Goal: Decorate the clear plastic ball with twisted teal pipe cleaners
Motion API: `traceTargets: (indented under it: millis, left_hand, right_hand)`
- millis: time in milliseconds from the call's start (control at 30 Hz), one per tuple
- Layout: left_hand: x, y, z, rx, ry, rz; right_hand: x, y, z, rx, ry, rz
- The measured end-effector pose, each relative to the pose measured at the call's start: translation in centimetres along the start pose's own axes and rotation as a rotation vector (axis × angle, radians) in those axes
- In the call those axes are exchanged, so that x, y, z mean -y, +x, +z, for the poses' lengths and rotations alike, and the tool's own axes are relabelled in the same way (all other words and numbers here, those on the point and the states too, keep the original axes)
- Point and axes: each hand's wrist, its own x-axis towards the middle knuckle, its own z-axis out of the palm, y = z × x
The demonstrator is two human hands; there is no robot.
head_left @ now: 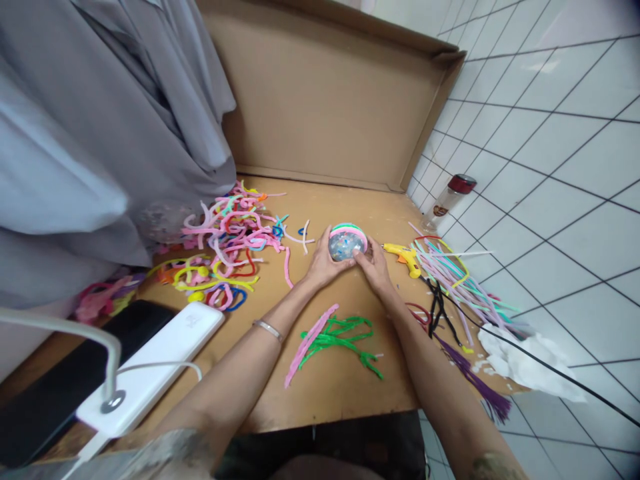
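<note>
Between both hands is a clear ball (346, 247) with bluish bits inside, pink and green pipe cleaners running round its upper part. My left hand (323, 262) wraps its left side, fingers partly hidden behind it. On the right side my right hand (373, 265) grips it, thumb on the front. A yellow glue gun (403, 257) lies just right of my right hand. Nearer me on the table are a pink pipe cleaner (311, 347) and several bent green pipe cleaners (345, 339).
A tangled heap of pipe cleaners (235, 233) covers the left. Straight pipe cleaners (450, 277), white fluff (525, 357) and a red-capped bottle (447, 200) line the tiled wall. A white power bank (160, 363) lies front left; a cardboard panel (330, 100) stands behind.
</note>
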Motion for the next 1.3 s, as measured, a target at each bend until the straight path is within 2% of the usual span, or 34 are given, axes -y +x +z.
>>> traceTargets:
  millis: [333,500,600,767,867,967,1200,1300]
  left_hand:
    - [0.7,0.3,-0.1,-0.049,0.05,0.047]
    - [1.2,0.5,-0.1,-0.088,0.087,0.071]
    - [0.9,0.4,-0.3,-0.139,0.12,0.123]
    - [-0.5,-0.2,-0.9,-0.287,0.158,0.302]
    - [-1.1,-0.4,-0.9,-0.34,0.193,0.392]
    - [-1.5,-0.5,-0.8,-0.327,0.22,0.45]
    - [-1.8,-1.0,-0.7,-0.257,0.214,0.523]
    - [-1.8,-1.1,-0.8,-0.218,0.197,0.546]
  right_hand:
    - [1.2,0.0,0.2,-0.095,0.129,0.144]
    - [1.6,0.0,0.1,-0.131,0.173,0.154]
    - [1.8,-0.1,-0.1,-0.226,0.109,0.119]
    - [2.9,-0.2,-0.9,-0.495,-0.05,0.009]
    - [4.1,-0.5,-1.1,-0.551,-0.151,-0.091]
    - [5.6,-1.1,-0.8,-0.471,-0.169,-0.156]
    - [8.0,-2.3,0.8,-0.045,-0.059,-0.327]
    - [8.6,-2.5,1.1,0.011,-0.038,-0.384]
